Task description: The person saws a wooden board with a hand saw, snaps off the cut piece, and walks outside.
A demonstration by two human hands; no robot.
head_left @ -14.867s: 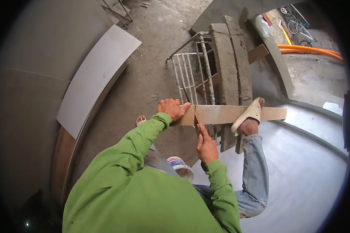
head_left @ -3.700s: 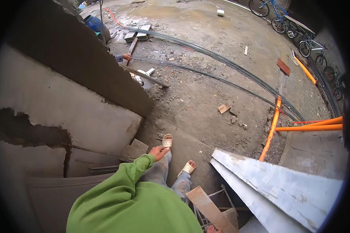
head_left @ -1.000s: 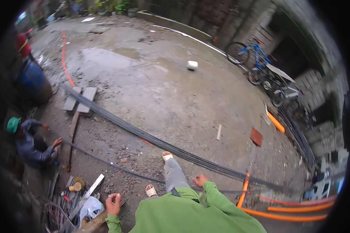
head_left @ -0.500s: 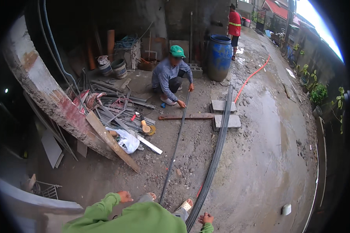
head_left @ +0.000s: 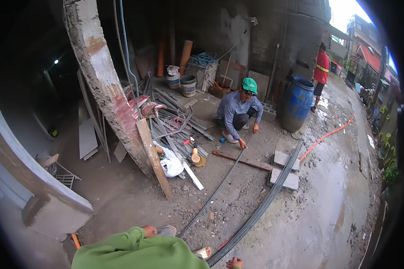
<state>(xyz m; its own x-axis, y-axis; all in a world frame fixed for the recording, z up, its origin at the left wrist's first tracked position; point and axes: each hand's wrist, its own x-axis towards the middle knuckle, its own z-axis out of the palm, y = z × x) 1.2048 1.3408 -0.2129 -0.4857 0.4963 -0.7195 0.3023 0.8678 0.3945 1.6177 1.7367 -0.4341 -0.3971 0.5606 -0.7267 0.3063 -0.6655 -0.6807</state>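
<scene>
My left hand [head_left: 150,231] shows just past the green sleeve, low in the picture; its fingers are mostly hidden. At the bottom edge my right hand [head_left: 234,262] hangs loosely open, with nothing seen in it, nearest to a bundle of long steel bars [head_left: 267,201]. That bundle passes beside my right foot [head_left: 204,252] and rests on concrete blocks [head_left: 288,180] at its far part. A single thin steel bar [head_left: 211,200] lies on the ground between my feet and a crouching co-worker [head_left: 238,110] in a green cap. One of the co-worker's hands [head_left: 243,143] is at its far end.
Scrap metal lengths [head_left: 179,121], a grinder-like yellow tool [head_left: 195,156], a white plastic bag [head_left: 169,162] and a leaning plank [head_left: 153,159] lie left. A rusty bar [head_left: 242,160] crosses the ground. Behind stand a blue drum [head_left: 297,105] and a person in red [head_left: 321,69]. An orange hose [head_left: 327,136] runs right.
My view has swung, so the scene sits further right and lower. The co-worker's head has lifted, and one of their hands has come off the thin bar. My hands show less.
</scene>
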